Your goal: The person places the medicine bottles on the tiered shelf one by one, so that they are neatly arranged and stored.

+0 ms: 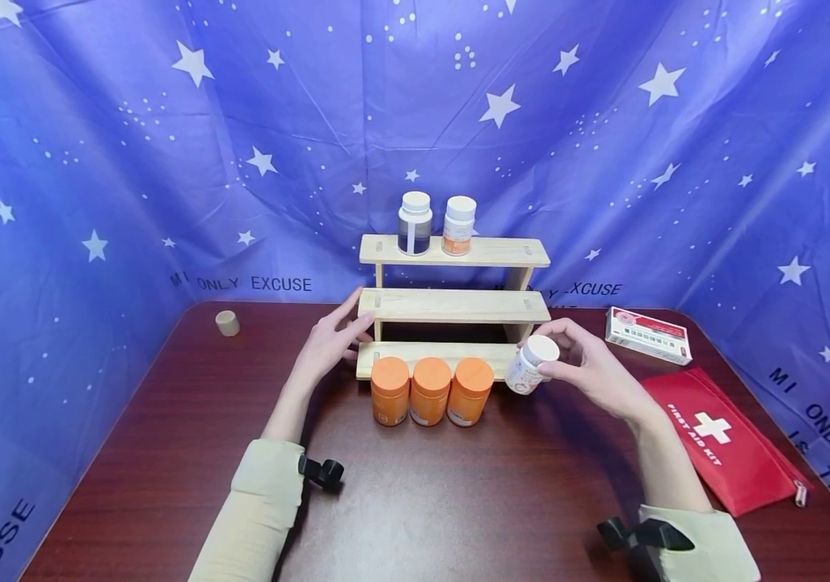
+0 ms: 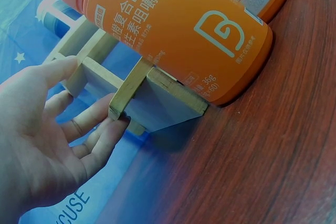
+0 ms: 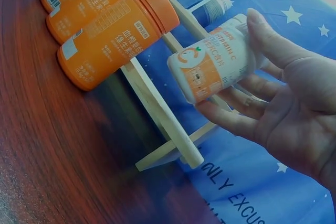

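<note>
My right hand [image 1: 589, 364] holds a white pill bottle [image 1: 524, 373] between thumb and fingers, tilted over the right end of the rack's lowest tier. Its orange and white label [image 3: 210, 66] reads vitamin C in the right wrist view. At the left end of the wooden three-tier rack [image 1: 451, 305], my left hand [image 1: 323, 343] rests its fingertips against the board ends, thumb by the middle tier. Three orange bottles [image 1: 429, 392] with orange lids stand in a row in front of the lowest tier. A dark-labelled bottle [image 1: 415, 226] and a white-and-orange bottle [image 1: 459, 226] stand on the top tier.
To the right lie a red first aid pouch [image 1: 723, 444] and a flat white-and-red box [image 1: 649, 335]. A small pale cup-like piece [image 1: 227, 323] sits at the far left of the brown table [image 1: 422, 509]. A blue starry cloth [image 1: 313, 121] hangs behind.
</note>
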`<control>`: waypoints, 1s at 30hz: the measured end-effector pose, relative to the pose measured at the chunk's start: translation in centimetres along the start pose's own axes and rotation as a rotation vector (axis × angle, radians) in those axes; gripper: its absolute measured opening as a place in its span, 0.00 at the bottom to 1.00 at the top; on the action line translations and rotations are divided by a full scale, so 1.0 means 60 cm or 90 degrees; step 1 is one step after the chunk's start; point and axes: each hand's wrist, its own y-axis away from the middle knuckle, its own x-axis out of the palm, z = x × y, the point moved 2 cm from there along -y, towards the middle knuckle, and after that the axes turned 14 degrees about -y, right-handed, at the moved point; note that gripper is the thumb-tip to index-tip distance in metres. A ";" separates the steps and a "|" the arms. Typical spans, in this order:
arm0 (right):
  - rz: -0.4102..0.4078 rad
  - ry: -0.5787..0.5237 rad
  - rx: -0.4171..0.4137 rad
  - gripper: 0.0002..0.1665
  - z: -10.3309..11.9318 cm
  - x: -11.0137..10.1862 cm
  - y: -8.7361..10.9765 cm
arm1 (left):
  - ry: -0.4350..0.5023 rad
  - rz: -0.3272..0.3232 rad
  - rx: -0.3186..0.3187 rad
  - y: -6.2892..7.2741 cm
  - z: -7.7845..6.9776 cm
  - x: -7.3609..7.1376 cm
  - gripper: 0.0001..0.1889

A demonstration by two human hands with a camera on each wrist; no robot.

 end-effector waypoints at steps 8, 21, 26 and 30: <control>-0.035 -0.036 -0.037 0.19 0.002 0.000 0.003 | 0.001 0.005 -0.005 -0.002 0.000 0.003 0.36; -0.096 -0.059 -0.050 0.18 0.009 0.003 0.000 | 0.004 0.004 0.000 -0.006 0.000 0.006 0.36; -0.112 -0.106 -0.053 0.17 0.012 0.001 -0.005 | 0.009 0.006 -0.002 -0.006 0.001 0.006 0.37; -0.124 -0.115 -0.054 0.18 0.017 -0.002 -0.018 | 0.011 0.003 -0.003 -0.005 0.004 0.004 0.37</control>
